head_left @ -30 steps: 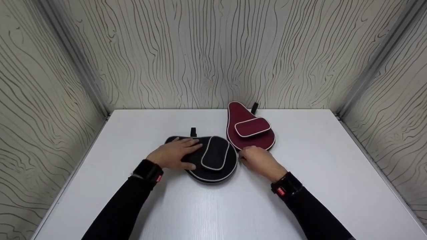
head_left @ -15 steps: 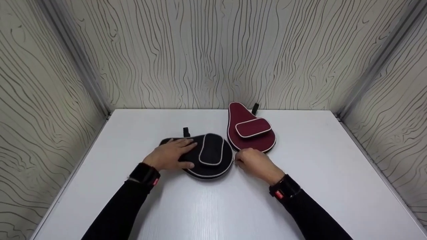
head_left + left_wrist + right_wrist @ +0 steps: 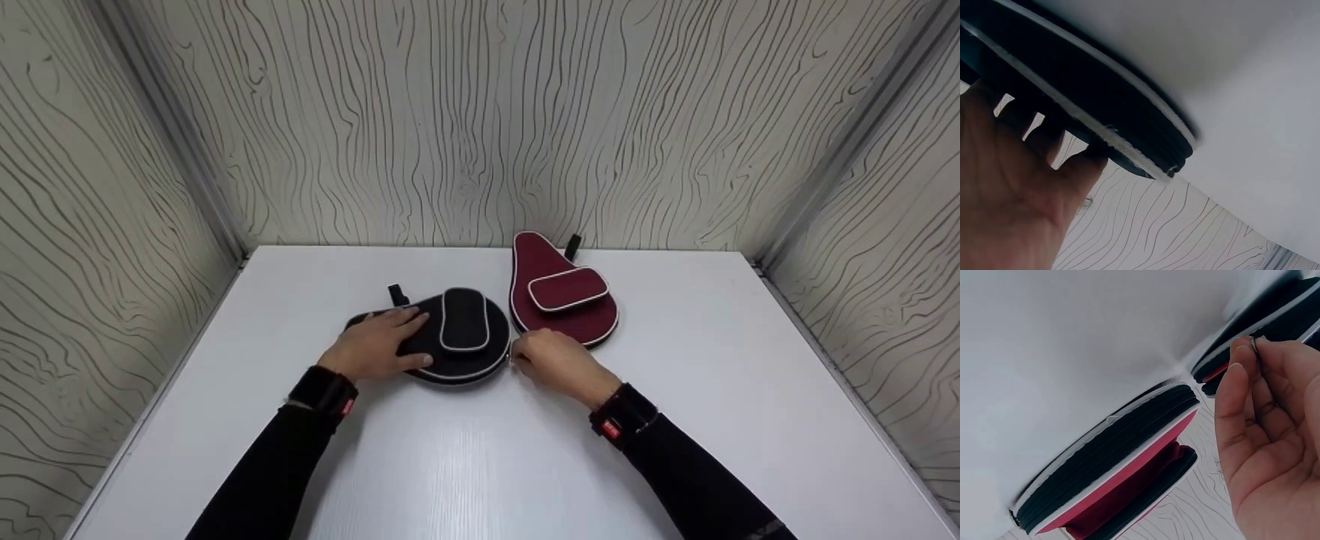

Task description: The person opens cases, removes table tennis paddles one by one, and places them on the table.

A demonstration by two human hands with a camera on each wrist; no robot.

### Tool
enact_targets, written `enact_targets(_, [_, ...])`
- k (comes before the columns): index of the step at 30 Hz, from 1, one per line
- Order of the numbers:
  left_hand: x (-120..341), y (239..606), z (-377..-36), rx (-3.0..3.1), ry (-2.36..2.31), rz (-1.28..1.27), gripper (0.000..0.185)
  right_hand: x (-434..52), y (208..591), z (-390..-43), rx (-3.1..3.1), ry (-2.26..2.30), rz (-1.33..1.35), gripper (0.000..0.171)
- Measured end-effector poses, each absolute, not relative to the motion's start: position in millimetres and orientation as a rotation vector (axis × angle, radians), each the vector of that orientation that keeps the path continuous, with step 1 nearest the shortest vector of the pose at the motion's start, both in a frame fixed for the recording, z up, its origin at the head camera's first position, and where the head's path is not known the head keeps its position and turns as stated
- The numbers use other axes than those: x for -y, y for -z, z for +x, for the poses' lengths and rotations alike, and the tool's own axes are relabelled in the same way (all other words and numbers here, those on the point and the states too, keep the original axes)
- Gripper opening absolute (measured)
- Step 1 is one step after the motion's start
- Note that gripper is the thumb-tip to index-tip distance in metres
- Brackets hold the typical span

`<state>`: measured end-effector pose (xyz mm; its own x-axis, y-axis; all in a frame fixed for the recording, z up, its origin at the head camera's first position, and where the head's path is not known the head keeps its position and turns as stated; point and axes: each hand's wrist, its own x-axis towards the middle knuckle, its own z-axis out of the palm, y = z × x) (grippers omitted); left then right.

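A black table tennis bat case [image 3: 463, 321] with white piping lies on the table, its pocket facing up. My left hand [image 3: 375, 346] rests on its narrow end, fingers spread and thumb near the front edge. In the left wrist view the case's piped side [image 3: 1100, 101] runs above the fingers. At the rounded end my right hand [image 3: 555, 362] pinches a small metal zipper pull [image 3: 1255, 346] between thumb and forefinger. A red strip [image 3: 1217, 371] shows in the gap along the zipper. Next to this hand lies a dark red bat case [image 3: 570, 322] with white piping.
The white table [image 3: 465, 465] has patterned panels [image 3: 465, 120] behind it and at both sides. A black strap [image 3: 573, 246] sticks out from the red case towards the back panel, and another strap [image 3: 397, 295] from the black case.
The black case has shifted left and away and turned counterclockwise. My left hand has moved slightly left with it. My right hand, still at the zipper pull, has moved left. The red case stays put.
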<state>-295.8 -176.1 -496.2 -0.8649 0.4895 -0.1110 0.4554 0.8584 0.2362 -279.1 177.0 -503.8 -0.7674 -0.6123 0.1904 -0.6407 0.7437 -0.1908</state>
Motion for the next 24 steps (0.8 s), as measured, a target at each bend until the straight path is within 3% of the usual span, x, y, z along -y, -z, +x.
enact_targets(24, [168, 497, -308, -2.929, -0.314, 0.526, 0.089, -131, 506, -277, 2.741, -0.334, 1.045, 0.009])
